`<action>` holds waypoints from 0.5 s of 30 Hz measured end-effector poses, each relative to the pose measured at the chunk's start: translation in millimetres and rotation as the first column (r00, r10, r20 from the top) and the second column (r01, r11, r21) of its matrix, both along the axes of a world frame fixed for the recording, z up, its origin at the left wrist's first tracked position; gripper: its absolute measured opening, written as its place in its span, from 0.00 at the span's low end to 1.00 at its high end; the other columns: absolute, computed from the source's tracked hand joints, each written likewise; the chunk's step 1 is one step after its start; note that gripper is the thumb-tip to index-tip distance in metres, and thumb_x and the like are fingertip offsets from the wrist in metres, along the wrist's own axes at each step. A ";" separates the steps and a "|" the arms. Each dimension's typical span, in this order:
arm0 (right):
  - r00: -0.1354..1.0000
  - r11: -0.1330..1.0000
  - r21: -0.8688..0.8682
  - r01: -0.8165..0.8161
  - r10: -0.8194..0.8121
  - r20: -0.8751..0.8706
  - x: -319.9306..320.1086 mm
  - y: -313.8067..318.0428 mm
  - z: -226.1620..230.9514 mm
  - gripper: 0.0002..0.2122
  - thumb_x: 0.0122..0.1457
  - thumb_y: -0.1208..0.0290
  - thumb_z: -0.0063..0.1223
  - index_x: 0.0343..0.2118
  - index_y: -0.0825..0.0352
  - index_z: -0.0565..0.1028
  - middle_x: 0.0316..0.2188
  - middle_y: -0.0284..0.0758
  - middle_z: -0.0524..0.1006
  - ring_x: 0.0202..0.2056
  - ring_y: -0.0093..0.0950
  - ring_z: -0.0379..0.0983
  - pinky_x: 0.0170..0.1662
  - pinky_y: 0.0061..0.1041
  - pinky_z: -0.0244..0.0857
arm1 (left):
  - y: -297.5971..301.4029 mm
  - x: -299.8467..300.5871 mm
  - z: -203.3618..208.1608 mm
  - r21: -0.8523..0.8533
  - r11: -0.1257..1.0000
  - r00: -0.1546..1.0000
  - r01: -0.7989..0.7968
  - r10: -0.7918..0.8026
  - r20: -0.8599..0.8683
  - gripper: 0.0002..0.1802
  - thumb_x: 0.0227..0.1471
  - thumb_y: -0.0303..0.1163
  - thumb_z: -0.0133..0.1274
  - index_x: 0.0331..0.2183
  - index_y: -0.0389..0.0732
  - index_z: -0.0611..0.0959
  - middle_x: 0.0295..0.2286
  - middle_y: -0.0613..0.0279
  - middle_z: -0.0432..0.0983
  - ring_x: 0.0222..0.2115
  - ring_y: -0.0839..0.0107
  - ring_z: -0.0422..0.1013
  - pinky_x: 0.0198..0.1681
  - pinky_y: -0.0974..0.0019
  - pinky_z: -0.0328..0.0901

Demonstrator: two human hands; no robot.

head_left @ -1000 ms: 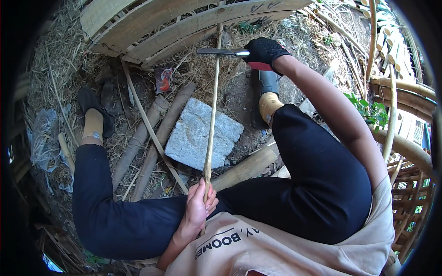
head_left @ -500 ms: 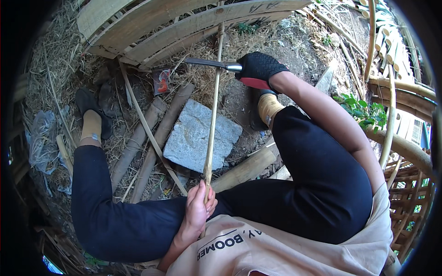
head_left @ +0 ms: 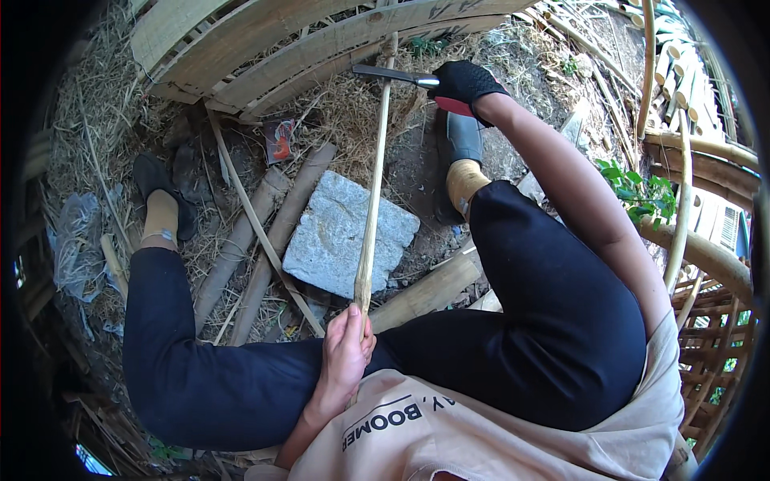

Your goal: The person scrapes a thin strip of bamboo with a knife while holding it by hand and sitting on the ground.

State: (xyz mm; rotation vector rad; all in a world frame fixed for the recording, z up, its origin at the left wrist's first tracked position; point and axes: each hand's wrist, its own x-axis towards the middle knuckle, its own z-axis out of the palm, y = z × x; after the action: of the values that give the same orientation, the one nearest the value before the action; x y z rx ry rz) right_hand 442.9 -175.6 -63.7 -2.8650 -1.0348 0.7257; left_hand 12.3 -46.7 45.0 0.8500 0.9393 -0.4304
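My left hand [head_left: 346, 353] grips the near end of a long thin bamboo strip [head_left: 374, 184] that runs away from me over a flat grey stone [head_left: 341, 236]. My right hand [head_left: 467, 84], in a black glove, is stretched out far ahead and holds a knife with a red handle; its dark blade [head_left: 387, 74] lies across the far part of the strip. My legs in dark trousers spread to either side of the stone, and my feet rest on the dirt.
Wide bamboo slats [head_left: 305, 36] arch across the far side. Split bamboo poles [head_left: 257, 240] lie left of the stone on straw and dirt. A thick bamboo piece [head_left: 425, 293] lies under my right knee. Woven bamboo frames [head_left: 706, 264] and green leaves [head_left: 638, 188] stand at the right.
My right hand with the knife dipped nearer along the strip half a second ago, then went back out toward its far end. My left hand kept its grip in place.
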 end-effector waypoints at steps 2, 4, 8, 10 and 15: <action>0.998 0.999 0.011 0.053 -0.053 0.038 10.9 -3.0 6.6 0.14 0.53 0.61 0.55 0.37 0.64 0.84 0.36 0.50 0.82 0.39 0.47 0.80 0.45 0.40 0.74 | 1.1 3.9 4.8 -0.022 1.000 1.000 -0.001 0.001 -0.004 0.22 0.71 0.46 0.36 0.26 0.45 0.69 0.12 0.74 0.56 0.09 0.85 0.49 0.11 0.77 0.46; 0.991 1.000 -0.027 -0.004 0.007 0.137 19.5 -6.4 14.1 0.14 0.52 0.62 0.55 0.37 0.63 0.84 0.35 0.50 0.82 0.39 0.47 0.80 0.44 0.40 0.74 | -0.3 3.5 5.7 -0.046 0.999 1.000 -0.006 0.006 -0.009 0.22 0.71 0.46 0.35 0.26 0.45 0.69 0.12 0.74 0.56 0.09 0.85 0.50 0.11 0.77 0.46; 1.000 1.000 0.013 -0.007 0.007 -0.021 13.4 -5.1 10.4 0.15 0.52 0.60 0.57 0.39 0.63 0.83 0.34 0.49 0.82 0.38 0.48 0.80 0.44 0.40 0.74 | 0.7 3.4 7.0 -0.076 0.997 1.000 -0.016 0.014 -0.020 0.23 0.71 0.46 0.34 0.26 0.45 0.68 0.12 0.74 0.55 0.09 0.85 0.48 0.10 0.77 0.45; 0.998 0.999 0.046 -0.026 0.029 -0.061 -4.1 -4.5 13.9 0.15 0.53 0.58 0.58 0.39 0.62 0.83 0.35 0.48 0.82 0.39 0.46 0.80 0.45 0.40 0.73 | 2.0 2.5 7.6 -0.079 0.997 0.999 -0.019 0.016 -0.035 0.23 0.71 0.46 0.34 0.26 0.45 0.68 0.12 0.74 0.55 0.09 0.85 0.48 0.10 0.77 0.45; 0.980 0.991 0.090 -0.095 0.109 -0.164 -33.2 3.5 18.3 0.15 0.53 0.59 0.59 0.40 0.61 0.83 0.35 0.47 0.82 0.40 0.45 0.80 0.46 0.40 0.73 | 5.2 -1.0 7.2 -0.188 0.980 0.998 -0.061 0.058 -0.019 0.23 0.70 0.46 0.35 0.25 0.44 0.68 0.12 0.74 0.54 0.09 0.85 0.47 0.10 0.77 0.45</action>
State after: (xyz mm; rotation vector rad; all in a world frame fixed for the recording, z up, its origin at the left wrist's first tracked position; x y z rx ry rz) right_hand 409.8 -172.1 -45.4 -2.6438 -1.1653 0.8928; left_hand 11.3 -41.5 52.2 0.6457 0.9180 -0.4664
